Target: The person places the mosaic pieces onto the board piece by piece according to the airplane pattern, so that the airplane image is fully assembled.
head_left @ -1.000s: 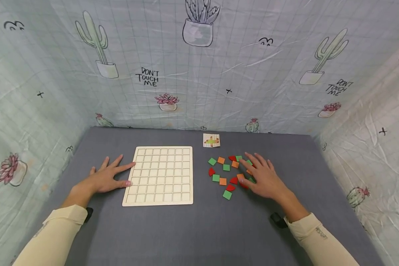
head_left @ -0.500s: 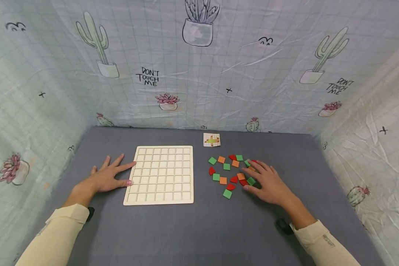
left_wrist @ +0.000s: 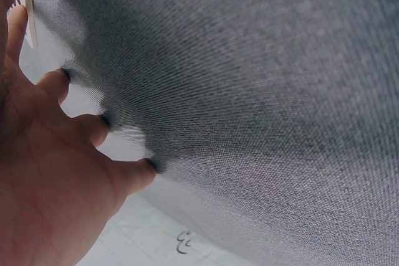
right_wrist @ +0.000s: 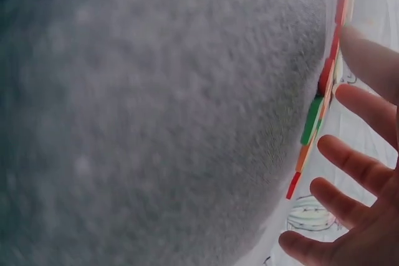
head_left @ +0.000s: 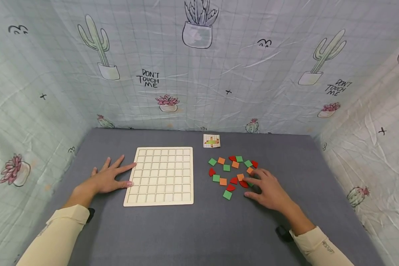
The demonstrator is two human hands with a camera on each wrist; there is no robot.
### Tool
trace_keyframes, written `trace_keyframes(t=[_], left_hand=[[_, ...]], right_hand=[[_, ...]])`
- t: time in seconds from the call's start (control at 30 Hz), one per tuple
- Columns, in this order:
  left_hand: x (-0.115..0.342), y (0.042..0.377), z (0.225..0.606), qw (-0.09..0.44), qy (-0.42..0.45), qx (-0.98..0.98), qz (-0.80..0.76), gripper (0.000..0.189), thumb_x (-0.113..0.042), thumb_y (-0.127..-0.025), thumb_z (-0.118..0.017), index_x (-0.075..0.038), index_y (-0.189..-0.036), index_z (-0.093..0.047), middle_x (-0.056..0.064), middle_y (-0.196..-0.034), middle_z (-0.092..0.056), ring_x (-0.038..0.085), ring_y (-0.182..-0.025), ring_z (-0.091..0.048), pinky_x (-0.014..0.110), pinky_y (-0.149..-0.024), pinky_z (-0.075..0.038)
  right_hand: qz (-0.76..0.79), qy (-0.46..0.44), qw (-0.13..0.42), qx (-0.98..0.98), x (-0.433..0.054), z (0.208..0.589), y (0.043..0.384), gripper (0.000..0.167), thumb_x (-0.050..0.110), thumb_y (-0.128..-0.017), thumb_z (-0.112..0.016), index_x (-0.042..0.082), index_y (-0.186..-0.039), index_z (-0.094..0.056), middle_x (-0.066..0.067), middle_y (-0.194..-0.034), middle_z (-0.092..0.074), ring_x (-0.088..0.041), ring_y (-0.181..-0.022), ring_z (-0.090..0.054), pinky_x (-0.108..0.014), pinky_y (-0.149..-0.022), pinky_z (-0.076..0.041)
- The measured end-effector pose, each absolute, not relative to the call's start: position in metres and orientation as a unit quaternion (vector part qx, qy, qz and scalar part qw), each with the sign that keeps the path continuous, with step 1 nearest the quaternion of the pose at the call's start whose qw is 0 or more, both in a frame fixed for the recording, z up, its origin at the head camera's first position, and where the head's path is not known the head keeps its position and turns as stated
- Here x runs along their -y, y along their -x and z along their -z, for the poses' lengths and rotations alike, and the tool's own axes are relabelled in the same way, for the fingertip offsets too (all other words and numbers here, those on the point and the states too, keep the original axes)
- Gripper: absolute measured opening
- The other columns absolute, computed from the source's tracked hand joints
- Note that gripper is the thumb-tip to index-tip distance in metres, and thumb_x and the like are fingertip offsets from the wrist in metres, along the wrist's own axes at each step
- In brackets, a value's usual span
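Observation:
A pale wooden grid board (head_left: pixel 163 176) lies on the left part of the grey table. My left hand (head_left: pixel 106 179) is spread beside it, index finger and thumb resting on its left edge; in the left wrist view, the other fingertips (left_wrist: pixel 142 172) press on the cloth. Right of the board are scattered flat pieces: green squares (head_left: pixel 227 167), orange squares (head_left: pixel 223 181) and red rounded pieces (head_left: pixel 231 188). Over their right side hovers my right hand (head_left: pixel 269 189), fingers loosely bent and apart, holding nothing. It partly covers a green piece (head_left: pixel 250 184).
Behind the pieces lies a small card (head_left: pixel 211 140) printed with a coloured pattern on a grid. Hanging cloth (head_left: pixel 199 81) with cactus drawings encloses the table (head_left: pixel 186 236) at the back and both sides.
My right hand has drawn back to the right and slightly toward me, uncovering several pieces at the far right of the group. The left hand has stayed on the board's edge.

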State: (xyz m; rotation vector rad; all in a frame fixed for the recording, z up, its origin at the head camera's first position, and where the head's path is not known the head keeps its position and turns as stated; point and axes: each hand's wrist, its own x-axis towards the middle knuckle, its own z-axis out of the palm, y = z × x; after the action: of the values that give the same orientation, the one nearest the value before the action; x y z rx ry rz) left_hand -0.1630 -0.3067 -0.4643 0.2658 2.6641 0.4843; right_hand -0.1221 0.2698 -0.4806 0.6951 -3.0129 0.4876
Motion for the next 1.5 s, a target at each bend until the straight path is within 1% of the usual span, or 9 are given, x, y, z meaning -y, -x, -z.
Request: trace_keyframes(t=[0.1, 0.27, 0.47, 0.77, 1.03, 1.17, 1.3, 1.5], left_hand=[[0.307, 0.163, 0.465, 0.210, -0.096, -0.957, -0.173, 0.087, -0.069, -0.091, -0.066, -0.031, -0.164, -0.036, 0.021, -0.176, -0.003, 0.068, -0.153, 0.004, 0.092, -0.105, -0.001], [0.308, 0.164, 0.466, 0.210, -0.093, -0.958, -0.172, 0.088, -0.069, -0.091, -0.066, -0.031, -0.164, -0.035, 0.021, -0.176, -0.003, 0.067, -0.153, 0.005, 0.092, -0.106, 0.000], [0.309, 0.165, 0.468, 0.210, -0.092, -0.959, -0.167, 0.088, -0.071, -0.090, -0.065, -0.032, -0.164, -0.035, 0.020, -0.176, -0.002, 0.067, -0.153, 0.005, 0.091, -0.106, 0.001], [0.308, 0.165, 0.469, 0.208, -0.095, -0.959, -0.167, 0.088, -0.071, -0.091, -0.065, -0.032, -0.164, -0.035, 0.021, -0.176, -0.002, 0.067, -0.153, 0.005, 0.092, -0.105, 0.001], [0.309, 0.166, 0.470, 0.205, -0.094, -0.959, -0.169, 0.087, -0.070, -0.091, -0.065, -0.032, -0.164, -0.035, 0.021, -0.176, -0.002, 0.067, -0.153, 0.006, 0.092, -0.105, 0.001], [0.309, 0.166, 0.468, 0.207, -0.095, -0.959, -0.171, 0.087, -0.069, -0.091, -0.065, -0.032, -0.164, -0.035, 0.021, -0.176, -0.002, 0.067, -0.153, 0.006, 0.092, -0.106, 0.001], [0.308, 0.166, 0.467, 0.207, -0.095, -0.959, -0.169, 0.087, -0.069, -0.091, -0.065, -0.031, -0.164, -0.035, 0.021, -0.176, -0.002, 0.067, -0.153, 0.005, 0.092, -0.106, 0.001], [0.308, 0.165, 0.467, 0.209, -0.093, -0.958, -0.170, 0.087, -0.069, -0.091, -0.066, -0.032, -0.164, -0.035, 0.021, -0.176, -0.002, 0.066, -0.153, 0.006, 0.091, -0.106, 0.001]], right_hand=[[-0.170, -0.222, 0.021, 0.960, -0.268, 0.482, 0.123, 0.047, 0.030, -0.085, -0.087, 0.012, -0.127, -0.077, -0.016, -0.130, -0.063, -0.042, -0.129, -0.053, -0.072, -0.100, -0.045], [-0.185, -0.214, 0.031, 0.959, -0.266, 0.480, 0.126, 0.039, 0.023, -0.081, -0.090, 0.010, -0.116, -0.081, -0.013, -0.117, -0.065, -0.040, -0.120, -0.055, -0.068, -0.095, -0.046], [-0.192, -0.193, 0.012, 0.962, -0.263, 0.478, 0.129, 0.034, 0.021, -0.080, -0.091, 0.011, -0.111, -0.082, -0.012, -0.115, -0.066, -0.039, -0.120, -0.055, -0.067, -0.094, -0.045], [-0.186, -0.184, 0.006, 0.965, -0.260, 0.481, 0.132, 0.029, 0.022, -0.080, -0.091, 0.013, -0.107, -0.084, -0.008, -0.111, -0.067, -0.034, -0.115, -0.055, -0.064, -0.092, -0.045], [-0.183, -0.181, 0.012, 0.966, -0.256, 0.481, 0.136, 0.023, 0.021, -0.079, -0.091, 0.014, -0.100, -0.086, -0.005, -0.103, -0.066, -0.029, -0.105, -0.055, -0.054, -0.085, -0.044], [-0.190, -0.176, 0.009, 0.966, -0.256, 0.480, 0.137, 0.020, 0.021, -0.080, -0.091, 0.015, -0.099, -0.086, -0.004, -0.102, -0.066, -0.027, -0.105, -0.055, -0.050, -0.083, -0.041], [-0.199, -0.171, -0.001, 0.965, -0.256, 0.479, 0.138, 0.018, 0.021, -0.082, -0.090, 0.015, -0.099, -0.086, -0.003, -0.101, -0.067, -0.026, -0.104, -0.055, -0.047, -0.082, -0.039], [-0.232, -0.169, -0.013, 0.958, -0.257, 0.477, 0.138, 0.017, 0.018, -0.085, -0.086, 0.011, -0.101, -0.086, -0.004, -0.099, -0.068, -0.022, -0.096, -0.053, -0.042, -0.080, -0.034]])
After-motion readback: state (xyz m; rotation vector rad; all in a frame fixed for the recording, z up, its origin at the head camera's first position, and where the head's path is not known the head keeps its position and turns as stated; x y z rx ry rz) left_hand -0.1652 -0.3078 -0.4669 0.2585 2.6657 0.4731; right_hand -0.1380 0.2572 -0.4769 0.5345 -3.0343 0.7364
